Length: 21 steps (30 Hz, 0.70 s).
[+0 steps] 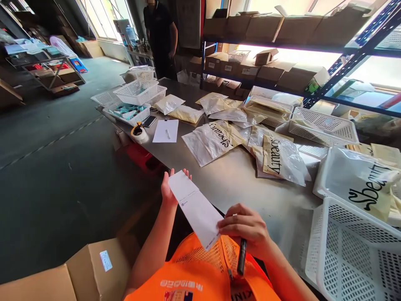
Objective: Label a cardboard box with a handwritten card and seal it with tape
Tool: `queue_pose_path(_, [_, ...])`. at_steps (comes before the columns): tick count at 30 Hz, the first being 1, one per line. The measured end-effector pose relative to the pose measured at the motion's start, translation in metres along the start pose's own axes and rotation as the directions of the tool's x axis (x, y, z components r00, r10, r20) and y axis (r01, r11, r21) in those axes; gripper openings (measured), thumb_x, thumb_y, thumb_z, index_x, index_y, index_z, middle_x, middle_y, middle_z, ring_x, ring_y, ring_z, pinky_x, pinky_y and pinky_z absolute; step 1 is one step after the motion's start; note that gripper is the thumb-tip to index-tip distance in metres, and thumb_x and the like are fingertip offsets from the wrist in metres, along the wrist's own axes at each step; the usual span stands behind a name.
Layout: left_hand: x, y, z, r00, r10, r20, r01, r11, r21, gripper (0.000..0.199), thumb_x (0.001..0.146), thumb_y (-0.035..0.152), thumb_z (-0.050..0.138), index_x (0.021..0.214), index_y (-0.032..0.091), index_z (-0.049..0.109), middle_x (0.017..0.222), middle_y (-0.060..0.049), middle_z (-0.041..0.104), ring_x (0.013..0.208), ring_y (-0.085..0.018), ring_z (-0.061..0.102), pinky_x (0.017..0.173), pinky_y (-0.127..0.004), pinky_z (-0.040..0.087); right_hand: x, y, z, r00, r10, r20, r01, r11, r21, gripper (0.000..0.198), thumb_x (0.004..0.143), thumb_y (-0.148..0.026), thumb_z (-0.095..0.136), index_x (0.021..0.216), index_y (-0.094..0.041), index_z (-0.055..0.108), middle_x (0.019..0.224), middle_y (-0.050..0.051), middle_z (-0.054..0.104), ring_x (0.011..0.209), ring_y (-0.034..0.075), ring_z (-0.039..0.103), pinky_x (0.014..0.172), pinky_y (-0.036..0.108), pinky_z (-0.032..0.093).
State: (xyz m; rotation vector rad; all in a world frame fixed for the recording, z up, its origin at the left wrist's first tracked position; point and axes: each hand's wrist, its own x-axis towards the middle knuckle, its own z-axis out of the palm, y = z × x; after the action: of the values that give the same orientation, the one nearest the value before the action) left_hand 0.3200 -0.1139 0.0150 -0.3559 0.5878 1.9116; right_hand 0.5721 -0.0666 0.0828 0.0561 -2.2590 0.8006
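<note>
A long white paper slip (196, 209) with small printed text slants across in front of my orange vest. My left hand (171, 190) is closed around its upper end, the fingers behind it and the thumb at its edge. With bent fingers, my right hand (246, 225) grips the slip's lower right edge. A black marker (242, 257) sticks out downward from beneath that same hand; its upper part is hidden. Beyond the hands on the metal table (203, 179) lie clear and cream bags (216, 140) lettered "Sbeauty".
White perforated baskets (354, 246) line the table's right side, and others (134, 92) stand at the far left. Near the left edge are a tape roll (140, 133), a phone (149, 121) and a paper sheet with a pen (166, 131). A cardboard box (94, 267) sits lower left. A person (160, 37) stands behind.
</note>
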Motion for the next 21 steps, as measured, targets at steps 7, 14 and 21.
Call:
queue_pose_path(7, [0.010,-0.053,-0.018,0.955,-0.289,0.062,0.278,0.949,0.150,0.039,0.097,0.046,0.042,0.092,0.015,0.065,0.097,-0.014,0.068,0.098,-0.028,0.067,0.093,-0.051,0.051,-0.019,-0.006,-0.029,0.973,0.051,-0.225,-0.076,0.992,-0.102,0.017,0.096,-0.022,0.055,0.103,-0.026,0.071,0.087,0.004,0.075,0.076,0.019,0.066,0.070,0.036,0.054])
queue_pose_path(14, [0.016,-0.135,-0.061,0.665,-0.649,0.369,0.469,0.748,0.470,0.076,0.056,0.058,0.084,0.118,0.018,0.063,0.128,-0.017,0.061,0.120,-0.042,0.056,0.102,-0.065,0.037,0.024,0.009,-0.086,0.927,0.058,-0.371,-0.157,0.957,-0.243,0.011,0.089,-0.017,0.065,0.095,-0.025,0.070,0.081,0.002,0.071,0.080,0.018,0.062,0.077,0.034,0.050])
queue_pose_path(21, [-0.005,-0.168,-0.003,0.460,-0.708,0.536,0.355,0.700,0.619,0.098,0.083,0.085,0.016,0.134,0.008,0.051,0.130,-0.026,0.058,0.128,-0.043,0.048,0.103,-0.059,0.033,0.031,0.021,-0.129,0.922,0.172,-0.346,-0.291,0.897,-0.332,0.014,0.094,-0.029,0.059,0.095,-0.020,0.070,0.083,0.002,0.066,0.080,0.015,0.058,0.072,0.029,0.045])
